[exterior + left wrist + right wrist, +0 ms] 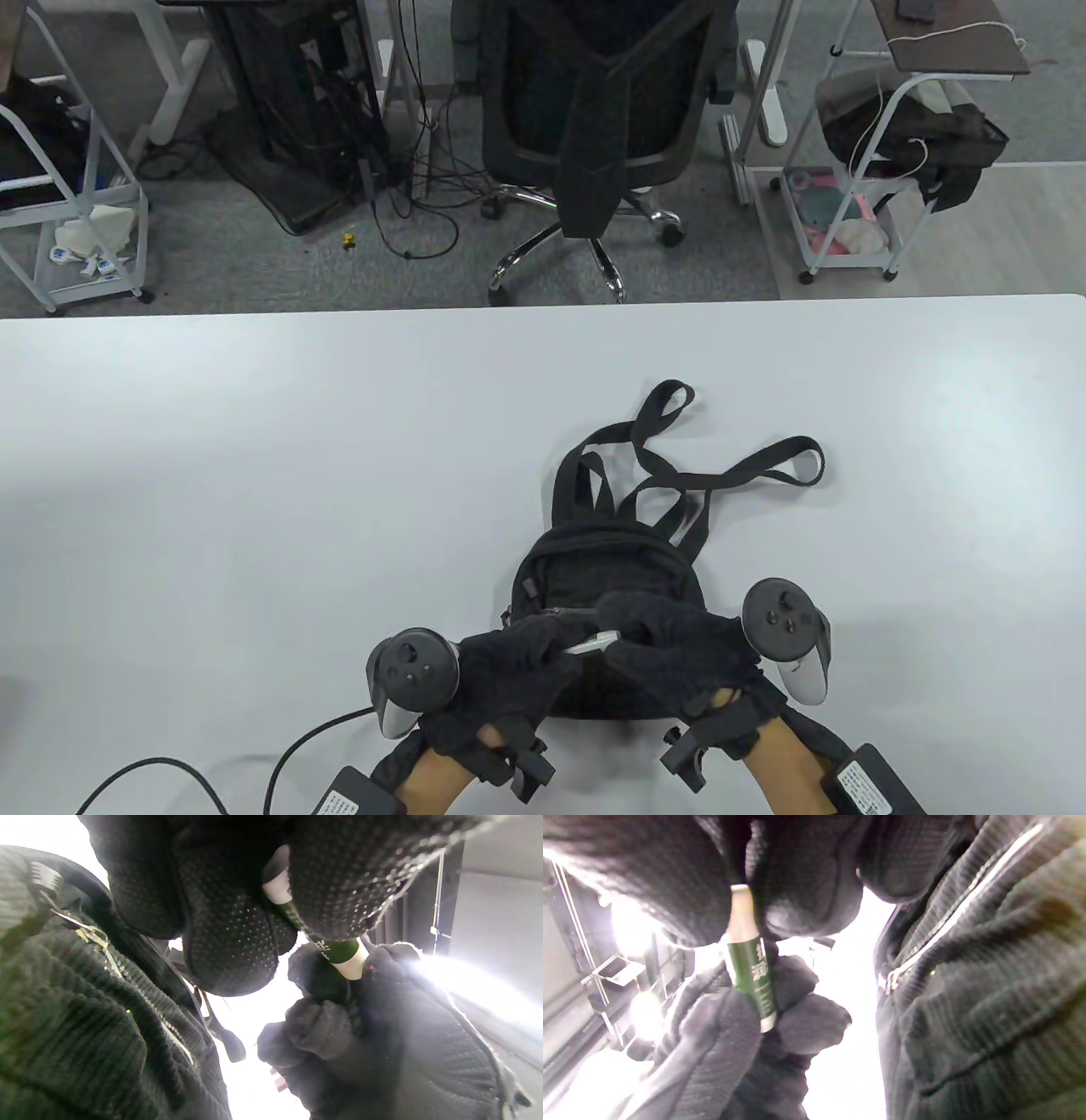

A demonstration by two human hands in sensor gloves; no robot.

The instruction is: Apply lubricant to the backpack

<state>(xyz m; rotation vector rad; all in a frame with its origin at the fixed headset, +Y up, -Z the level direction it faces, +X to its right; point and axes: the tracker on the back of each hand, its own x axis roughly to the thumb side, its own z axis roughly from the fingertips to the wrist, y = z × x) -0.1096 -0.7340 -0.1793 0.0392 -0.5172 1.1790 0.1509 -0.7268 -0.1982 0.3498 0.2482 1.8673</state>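
A small black backpack [607,586] lies on the white table [254,475], straps spread toward the far side. Both gloved hands hover over its near part. My left hand [567,652] grips the green body of a small lubricant tube [591,643]. My right hand [624,641] pinches the tube's white tapered end. In the left wrist view the tube [335,950] spans between my left fingers [229,942] and the right hand [373,1027], beside the backpack zipper [140,1001]. In the right wrist view the tube [751,971] stands next to the backpack [988,1005].
Backpack straps [730,475] loop across the table behind the bag. A black cable [288,755] trails off the left wrist. Beyond the table's far edge stand an office chair [594,110] and white wire racks [857,170].
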